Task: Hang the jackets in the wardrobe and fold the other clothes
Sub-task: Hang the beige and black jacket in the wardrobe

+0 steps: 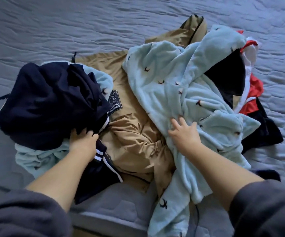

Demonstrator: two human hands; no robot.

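Navy top (49,103) lies bunched at the pile's left on the bed (70,31); the left hand (83,142) has its grip closed on its edge, fingertips buried. The right hand (184,134), grip wide, presses the pale fleece (181,82), which covers much of a tan jacket (129,134).

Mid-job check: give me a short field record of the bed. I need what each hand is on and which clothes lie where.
surface: grey quilted bed cover
left hand: grips the near edge of the navy garment
right hand: fingers spread, rests on the light blue fleece
middle: tan jacket, partly under both of those
far right: red and white garment and black cloth, partly under the fleece
folded: none in view, all in a loose pile
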